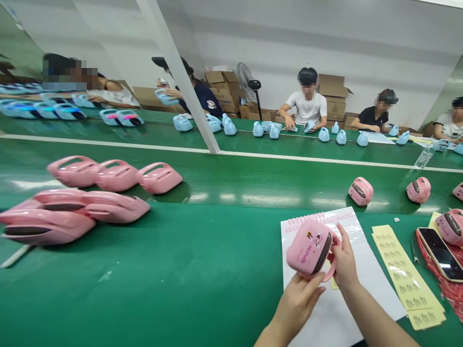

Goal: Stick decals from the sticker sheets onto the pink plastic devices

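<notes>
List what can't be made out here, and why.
All in the head view:
Far side of the held pink case: facing away.
Part of the white sheet: covered by that case, left hand and right hand.
Fine marks on the yellow sticker sheet: too small.
Topmost pink case at the right edge: cut off.
Dark-shirted worker: partly behind the post.

Both forearms extend forward, the left hand curled lower, the right hand higher with one finger raised.
</notes>
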`<state>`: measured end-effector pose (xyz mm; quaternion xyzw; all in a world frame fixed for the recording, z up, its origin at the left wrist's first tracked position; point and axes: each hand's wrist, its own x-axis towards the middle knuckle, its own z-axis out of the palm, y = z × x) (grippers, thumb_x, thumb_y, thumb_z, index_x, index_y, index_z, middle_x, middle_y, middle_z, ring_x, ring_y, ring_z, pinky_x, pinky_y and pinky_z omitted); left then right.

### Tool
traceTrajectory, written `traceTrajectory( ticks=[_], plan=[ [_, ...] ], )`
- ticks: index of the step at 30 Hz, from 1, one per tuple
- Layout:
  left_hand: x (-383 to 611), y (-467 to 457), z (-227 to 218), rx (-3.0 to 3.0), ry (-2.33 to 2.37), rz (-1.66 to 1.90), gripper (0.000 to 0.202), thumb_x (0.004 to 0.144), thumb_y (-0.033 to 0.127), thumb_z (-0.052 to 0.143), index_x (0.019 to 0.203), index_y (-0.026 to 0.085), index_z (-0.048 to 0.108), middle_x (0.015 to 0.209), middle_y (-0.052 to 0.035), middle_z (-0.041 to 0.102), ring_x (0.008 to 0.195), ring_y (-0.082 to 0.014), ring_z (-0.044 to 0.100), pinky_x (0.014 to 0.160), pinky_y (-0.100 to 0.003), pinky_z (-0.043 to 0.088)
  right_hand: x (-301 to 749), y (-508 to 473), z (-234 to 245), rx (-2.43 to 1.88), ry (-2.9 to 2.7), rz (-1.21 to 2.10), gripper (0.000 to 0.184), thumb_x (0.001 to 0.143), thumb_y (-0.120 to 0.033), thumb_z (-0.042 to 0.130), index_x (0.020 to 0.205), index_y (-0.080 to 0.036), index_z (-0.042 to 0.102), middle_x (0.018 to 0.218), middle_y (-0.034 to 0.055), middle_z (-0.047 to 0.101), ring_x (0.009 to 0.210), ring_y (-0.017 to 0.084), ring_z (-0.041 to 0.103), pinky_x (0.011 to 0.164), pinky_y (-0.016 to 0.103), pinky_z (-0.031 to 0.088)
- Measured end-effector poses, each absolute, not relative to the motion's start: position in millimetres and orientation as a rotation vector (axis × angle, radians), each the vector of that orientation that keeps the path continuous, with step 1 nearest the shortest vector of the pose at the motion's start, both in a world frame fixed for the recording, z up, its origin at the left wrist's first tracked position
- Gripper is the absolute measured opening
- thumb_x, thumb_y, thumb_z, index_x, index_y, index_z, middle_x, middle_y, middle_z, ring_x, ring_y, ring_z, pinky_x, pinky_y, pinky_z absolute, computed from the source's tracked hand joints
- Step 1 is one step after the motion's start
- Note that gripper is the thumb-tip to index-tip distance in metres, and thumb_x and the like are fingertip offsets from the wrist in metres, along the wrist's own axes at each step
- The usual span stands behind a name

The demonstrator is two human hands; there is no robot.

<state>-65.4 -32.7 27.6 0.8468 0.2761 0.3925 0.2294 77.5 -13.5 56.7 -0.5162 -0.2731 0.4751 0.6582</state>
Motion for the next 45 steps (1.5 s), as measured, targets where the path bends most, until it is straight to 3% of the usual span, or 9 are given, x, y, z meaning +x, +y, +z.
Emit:
traceTrajectory(
  ticks=[5, 8, 11, 14, 18, 22, 25, 30, 45],
  plan=[
    [-77.2, -45.2, 25.2, 1.523, 1.04, 1.419, 0.033, 0.086, 0.045, 0.039, 0.105, 0.029, 0.061, 0.069, -0.0025, 0.065, 0.063, -0.0178, 0.061, 0.06, -0.03, 0.051, 97.0, -29.8, 61.3, -1.143, -0.568, 1.231, 0.08, 0.055, -0.02, 0.045, 0.133, -0.022, 0.029, 0.059, -0.0063, 0.052, 0.046, 0.01, 0.044, 0.043, 0.021, 0.036],
    [-63.5, -47.6, 28.4, 1.035, 0.931, 1.177, 0.056, 0.086, 0.058, 0.019, 0.115, 0.027, 0.056, 0.089, -0.0071, 0.068, 0.078, -0.0217, 0.064, 0.069, -0.037, 0.05, 93.4, -33.3, 63.9, -1.103, -0.633, 1.306, 0.079, 0.054, -0.019, 0.046, 0.132, -0.018, 0.03, 0.057, -0.0065, 0.051, 0.045, 0.01, 0.044, 0.045, 0.021, 0.036],
    [-48.8, -52.0, 28.8, 0.878, 0.666, 0.923, 0.071, 0.081, 0.066, 0.008, 0.117, 0.028, 0.056, 0.109, -0.0082, 0.065, 0.095, -0.0265, 0.061, 0.085, -0.044, 0.044, 88.5, -29.4, 58.7, -1.164, -0.779, 1.157, 0.071, 0.062, -0.024, 0.048, 0.13, -0.019, 0.031, 0.073, -0.0002, 0.059, 0.064, 0.015, 0.055, 0.059, 0.027, 0.045],
    [-46.2, -54.5, 24.8, 0.806, 0.615, 0.896, 0.067, 0.079, 0.068, 0.016, 0.119, 0.03, 0.055, 0.116, -0.0071, 0.062, 0.104, -0.0294, 0.058, 0.09, -0.048, 0.041, 97.2, -23.8, 53.8, -1.288, -0.954, 0.961, 0.064, 0.064, -0.032, 0.052, 0.125, -0.02, 0.036, 0.098, 0.008, 0.059, 0.086, 0.02, 0.056, 0.075, 0.034, 0.046],
    [-51.9, -48.0, 27.3, 0.686, 0.697, 0.987, 0.063, 0.075, 0.065, 0.036, 0.119, 0.024, 0.055, 0.107, -0.0106, 0.066, 0.103, -0.032, 0.057, 0.087, -0.048, 0.044, 121.9, -26.2, 70.3, -1.317, -1.083, 0.935, 0.054, 0.063, -0.035, 0.058, 0.114, -0.023, 0.045, 0.12, 0.0111, 0.051, 0.099, 0.022, 0.051, 0.08, 0.037, 0.045],
    [-48.4, -39.2, 45.5, 0.699, 0.788, 1.079, 0.065, 0.068, 0.059, 0.056, 0.122, 0.023, 0.052, 0.112, -0.0093, 0.063, 0.11, -0.0325, 0.052, 0.09, -0.044, 0.043, 125.6, -37.7, 102.8, -1.226, -1.143, 1.039, 0.023, 0.067, -0.041, 0.06, 0.079, -0.022, 0.058, 0.107, 0.0075, 0.055, 0.101, 0.023, 0.05, 0.08, 0.035, 0.044],
    [-40.4, -38.4, 56.2, 0.749, 0.768, 1.129, 0.067, 0.069, 0.056, 0.059, 0.127, 0.027, 0.044, 0.128, -0.0071, 0.052, 0.12, -0.031, 0.042, 0.096, -0.042, 0.038, 112.3, -42.8, 115.5, -1.196, -1.232, 1.133, 0.021, 0.065, -0.041, 0.064, 0.066, -0.021, 0.058, 0.09, 0.0046, 0.052, 0.093, 0.021, 0.051, 0.077, 0.033, 0.044],
    [-33.4, -40.4, 52.4, 0.716, 0.794, 1.151, 0.07, 0.071, 0.054, 0.059, 0.132, 0.027, 0.036, 0.134, -0.0083, 0.045, 0.128, -0.0308, 0.031, 0.101, -0.043, 0.031, 99.3, -40.3, 112.2, -1.3, -1.285, 1.117, 0.02, 0.062, -0.04, 0.065, 0.064, -0.021, 0.06, 0.079, 0.0009, 0.046, 0.081, 0.018, 0.05, 0.076, 0.034, 0.043],
    [-26.6, -41.0, 40.6, 0.679, 0.86, 1.219, 0.076, 0.067, 0.053, 0.063, 0.133, 0.028, 0.032, 0.141, -0.0079, 0.035, 0.126, -0.0293, 0.035, 0.098, -0.038, 0.035, 96.9, -37.0, 104.7, -1.439, -1.254, 1.05, 0.009, 0.06, -0.028, 0.06, 0.06, -0.019, 0.061, 0.075, 0.0011, 0.044, 0.076, 0.017, 0.047, 0.073, 0.032, 0.043]
  ],
)
